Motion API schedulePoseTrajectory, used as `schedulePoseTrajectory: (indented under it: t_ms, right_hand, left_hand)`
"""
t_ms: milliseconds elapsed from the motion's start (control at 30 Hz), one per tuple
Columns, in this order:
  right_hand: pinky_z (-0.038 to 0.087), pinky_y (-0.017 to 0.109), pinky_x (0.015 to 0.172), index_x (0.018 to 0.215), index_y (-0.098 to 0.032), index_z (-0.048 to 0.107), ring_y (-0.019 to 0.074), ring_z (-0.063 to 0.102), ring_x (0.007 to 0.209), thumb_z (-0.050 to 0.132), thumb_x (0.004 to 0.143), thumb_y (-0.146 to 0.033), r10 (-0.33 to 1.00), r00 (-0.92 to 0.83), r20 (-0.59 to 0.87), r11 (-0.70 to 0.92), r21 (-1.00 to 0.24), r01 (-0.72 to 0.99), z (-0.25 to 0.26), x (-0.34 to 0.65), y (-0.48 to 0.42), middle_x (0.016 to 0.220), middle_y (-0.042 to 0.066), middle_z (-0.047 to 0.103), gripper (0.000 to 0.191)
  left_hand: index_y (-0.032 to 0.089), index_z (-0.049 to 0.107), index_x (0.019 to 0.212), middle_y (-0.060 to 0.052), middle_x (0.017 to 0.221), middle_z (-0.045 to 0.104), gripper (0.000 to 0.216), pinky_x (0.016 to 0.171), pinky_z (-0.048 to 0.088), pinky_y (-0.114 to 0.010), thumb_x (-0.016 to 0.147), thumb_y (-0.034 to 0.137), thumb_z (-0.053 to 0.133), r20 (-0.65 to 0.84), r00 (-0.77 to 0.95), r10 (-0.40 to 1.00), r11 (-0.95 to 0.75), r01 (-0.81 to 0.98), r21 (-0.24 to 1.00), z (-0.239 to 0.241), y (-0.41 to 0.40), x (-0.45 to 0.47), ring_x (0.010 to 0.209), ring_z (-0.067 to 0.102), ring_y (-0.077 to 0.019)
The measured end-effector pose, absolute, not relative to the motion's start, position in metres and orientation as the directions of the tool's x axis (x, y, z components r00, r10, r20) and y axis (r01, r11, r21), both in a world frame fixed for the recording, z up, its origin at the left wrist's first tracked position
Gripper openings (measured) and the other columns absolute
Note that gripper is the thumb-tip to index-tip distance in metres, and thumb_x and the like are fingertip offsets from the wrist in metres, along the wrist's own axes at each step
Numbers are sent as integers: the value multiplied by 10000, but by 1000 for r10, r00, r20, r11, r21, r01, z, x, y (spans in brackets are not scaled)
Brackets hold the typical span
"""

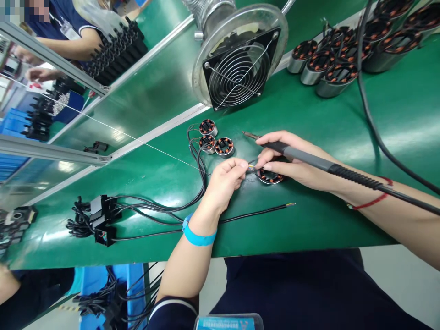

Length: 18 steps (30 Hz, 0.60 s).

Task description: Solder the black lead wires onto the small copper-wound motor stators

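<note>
My left hand [225,179] is closed in a pinch on the end of a thin black wire [250,166], just left of a small round coil part with copper windings [270,177] on the green table [309,220]. My right hand [292,160] grips a soldering iron [302,156] like a pen, its metal tip [248,135] pointing left, and its fingers also touch the coil part and the wire end. The iron's black cable [409,201] runs off right across my forearm. A blue band sits on my left wrist, a red string on my right.
Three more small coils [215,141] lie beyond my hands with black wires leading to connectors [101,220]. A fume fan [240,68] stands behind them. Several larger wound stators [337,59] sit at the back right. Another person works at the far left. A thin solder wire [137,140] crosses the table.
</note>
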State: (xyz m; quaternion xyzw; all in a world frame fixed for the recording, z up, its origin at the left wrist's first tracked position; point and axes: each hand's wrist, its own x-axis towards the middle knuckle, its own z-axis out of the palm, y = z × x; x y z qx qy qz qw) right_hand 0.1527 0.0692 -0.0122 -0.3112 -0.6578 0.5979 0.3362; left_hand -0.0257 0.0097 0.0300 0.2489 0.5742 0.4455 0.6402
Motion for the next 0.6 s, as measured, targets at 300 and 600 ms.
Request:
schedulePoseTrajectory:
  t_ms: [300, 600]
  right_hand:
    - [506, 272, 594, 1246, -212, 505, 145, 658, 700, 745, 809, -346, 746, -666, 21, -14, -999, -47, -13, 152, 75, 846, -2, 715, 516]
    - [476, 282, 636, 1192, -223, 566, 148, 641, 651, 651, 883, -391, 735, -659, 159, 340, -928, 155, 9, 153, 80, 776, -25, 694, 361]
  left_hand:
    - [135, 604, 769, 57, 588, 496, 238, 431, 186, -144, 799, 301, 772, -459, 31, 888, 446, -304, 842, 23, 7, -32, 434, 312, -6]
    - [145, 575, 744, 64, 570, 486, 250, 429, 169, -148, 774, 291, 775, -491, 32, 871, 480, -276, 833, 28, 7, -29, 426, 300, -6]
